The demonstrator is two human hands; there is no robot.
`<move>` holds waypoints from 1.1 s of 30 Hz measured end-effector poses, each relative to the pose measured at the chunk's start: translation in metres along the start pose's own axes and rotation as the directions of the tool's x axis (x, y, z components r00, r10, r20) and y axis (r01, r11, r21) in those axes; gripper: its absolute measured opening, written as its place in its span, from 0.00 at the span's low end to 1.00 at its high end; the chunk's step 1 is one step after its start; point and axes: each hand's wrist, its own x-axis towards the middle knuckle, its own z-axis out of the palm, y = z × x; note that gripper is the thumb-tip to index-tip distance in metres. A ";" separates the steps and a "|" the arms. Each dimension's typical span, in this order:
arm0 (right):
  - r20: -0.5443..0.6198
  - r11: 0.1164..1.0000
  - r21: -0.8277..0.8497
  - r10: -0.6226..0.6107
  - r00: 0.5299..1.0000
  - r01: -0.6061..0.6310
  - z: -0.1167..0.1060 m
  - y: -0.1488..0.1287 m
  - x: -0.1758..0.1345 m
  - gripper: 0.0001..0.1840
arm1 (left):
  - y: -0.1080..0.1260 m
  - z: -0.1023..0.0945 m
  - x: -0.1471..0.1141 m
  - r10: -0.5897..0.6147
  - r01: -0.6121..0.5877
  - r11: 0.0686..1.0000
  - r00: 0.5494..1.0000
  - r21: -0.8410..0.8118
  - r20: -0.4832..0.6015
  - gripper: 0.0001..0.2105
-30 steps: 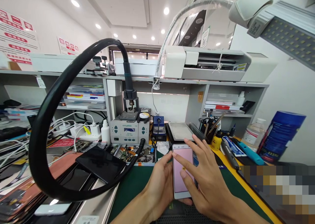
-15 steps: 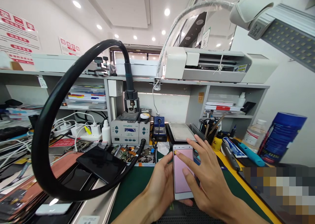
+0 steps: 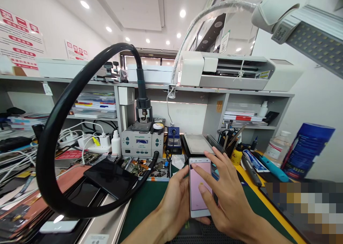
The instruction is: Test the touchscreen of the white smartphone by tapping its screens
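A white smartphone with a lit pink screen is held upright above the green mat. My left hand cradles it from the left side and underneath, thumb along the left edge and a fingertip showing below the bottom edge. Over the screen, my right hand has its fingers spread; the thumb and index finger reach over the glass, at or just above it. The other fingers extend past the phone's upper right corner. Part of the screen's right side is hidden behind that hand.
A thick black hose loops from the hot-air station across the left side. Dark phones and a black panel lie left. A parts tray sits ahead. Tools, a teal screwdriver and bottles stand right; a lamp hangs above.
The hands and phone stay almost in place, with a slight shift of the whole view. A small yellow spot now shows on the screen by the right thumb; the one near the index finger looks darker.
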 end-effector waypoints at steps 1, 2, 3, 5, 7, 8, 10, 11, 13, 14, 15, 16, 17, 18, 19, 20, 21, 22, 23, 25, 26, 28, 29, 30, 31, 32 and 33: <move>0.012 1.000 -0.008 0.003 1.000 -0.003 0.000 0.000 0.000 0.26 | 0.000 0.000 0.000 -0.001 0.001 1.000 1.000 -0.002 0.001 0.30; 0.024 1.000 -0.014 0.006 1.000 -0.006 0.000 -0.001 0.000 0.27 | 0.000 -0.001 0.000 -0.001 0.001 1.000 1.000 -0.002 0.001 0.30; 0.032 1.000 -0.018 0.008 0.999 -0.008 -0.001 -0.001 0.000 0.27 | -0.001 -0.001 0.000 -0.001 0.001 1.000 1.000 -0.001 0.002 0.30; 0.034 1.000 -0.015 0.008 0.999 -0.007 -0.002 -0.001 0.000 0.27 | -0.001 -0.001 0.001 -0.001 0.001 1.000 1.000 -0.001 0.001 0.30; 0.016 1.000 0.002 0.000 1.000 0.000 -0.002 0.000 0.000 0.26 | -0.001 -0.002 0.002 0.000 0.000 1.000 1.000 -0.005 0.002 0.30; 0.003 1.000 0.012 -0.005 1.000 0.005 -0.002 0.000 0.000 0.24 | -0.001 -0.002 0.002 0.001 -0.001 1.000 1.000 -0.006 0.004 0.30; -0.019 0.999 0.032 -0.014 1.000 0.015 -0.002 0.000 0.000 0.22 | -0.002 -0.003 0.003 0.007 -0.007 1.000 1.000 -0.009 0.007 0.31; -0.025 0.999 0.040 -0.019 1.000 0.020 -0.002 0.000 0.000 0.21 | -0.002 -0.004 0.003 0.010 -0.010 1.000 1.000 -0.011 0.008 0.30; -0.030 0.998 0.054 -0.027 0.999 0.029 -0.002 0.000 0.000 0.19 | -0.003 -0.005 0.002 0.016 -0.015 1.000 1.000 -0.016 0.010 0.30; -0.034 0.998 0.060 -0.032 0.999 0.034 -0.002 0.000 -0.001 0.19 | -0.003 -0.005 0.002 0.019 -0.018 1.000 1.000 -0.019 0.012 0.30; -0.039 0.997 0.065 -0.034 0.999 0.036 -0.002 0.000 -0.001 0.19 | -0.003 -0.005 0.002 0.021 -0.020 1.000 1.000 -0.022 0.014 0.30; -0.046 0.997 0.068 -0.035 0.998 0.039 -0.002 0.000 -0.001 0.19 | -0.003 -0.005 0.002 0.022 -0.021 1.000 1.000 -0.022 0.018 0.30; -0.053 0.997 0.070 -0.036 0.998 0.039 -0.003 -0.001 -0.001 0.19 | -0.003 -0.005 0.001 0.023 -0.023 1.000 1.000 -0.019 0.021 0.30; -0.057 0.997 0.071 -0.036 0.998 0.040 -0.003 0.000 -0.001 0.19 | -0.002 -0.004 0.001 0.023 -0.022 1.000 1.000 -0.012 0.018 0.31; -0.058 0.997 0.071 -0.035 0.998 0.039 -0.003 0.000 -0.001 0.19 | -0.002 -0.003 0.001 0.021 -0.021 1.000 1.000 -0.004 0.010 0.31; -0.056 0.997 0.071 -0.034 0.998 0.038 -0.003 0.000 -0.001 0.19 | -0.001 -0.002 0.000 0.018 -0.018 1.000 1.000 0.007 0.001 0.31; -0.055 0.997 0.070 -0.034 0.998 0.037 -0.003 0.000 -0.001 0.19 | -0.001 -0.001 0.000 0.014 -0.014 1.000 1.000 0.016 -0.008 0.31; -0.055 0.997 0.070 -0.034 0.998 0.038 -0.003 0.000 -0.002 0.20 | 0.000 -0.001 0.000 0.010 -0.010 1.000 1.000 0.021 -0.013 0.31; -0.055 0.997 0.068 -0.033 0.998 0.037 -0.003 0.000 -0.002 0.20 | 0.000 0.000 0.000 0.010 -0.009 1.000 1.000 0.023 -0.014 0.31; -0.050 0.998 0.057 -0.033 0.998 0.036 -0.002 -0.001 -0.001 0.21 | 0.000 0.000 0.000 0.012 -0.012 1.000 1.000 0.016 0.002 0.31; -0.041 0.998 0.050 -0.033 0.999 0.035 -0.002 -0.001 -0.001 0.21 | -0.001 -0.001 0.000 0.014 -0.014 1.000 1.000 0.009 0.008 0.30; -0.011 0.999 0.036 -0.032 0.999 0.032 -0.002 -0.002 -0.001 0.22 | -0.002 -0.002 0.001 0.016 -0.016 1.000 1.000 -0.002 0.007 0.30; 0.004 0.999 0.032 -0.033 0.999 0.033 -0.003 -0.002 0.000 0.22 | -0.002 -0.003 0.001 0.014 -0.014 1.000 1.000 -0.005 0.002 0.30; 0.020 0.999 0.032 -0.038 0.999 0.038 -0.003 -0.002 0.000 0.22 | -0.002 -0.003 0.001 0.010 -0.010 1.000 1.000 -0.006 -0.007 0.30; 0.034 0.998 0.035 -0.046 0.998 0.045 -0.004 -0.003 0.001 0.22 | -0.002 -0.003 0.001 0.007 -0.007 1.000 1.000 -0.007 -0.016 0.30; 0.043 0.998 0.043 -0.056 0.997 0.054 -0.004 -0.003 0.001 0.22 | -0.002 -0.003 0.001 0.004 -0.004 1.000 1.000 -0.009 -0.023 0.30; 0.047 0.997 0.052 -0.067 0.997 0.065 -0.005 -0.003 0.002 0.22 | -0.001 -0.003 0.001 0.001 -0.001 1.000 1.000 -0.011 -0.029 0.30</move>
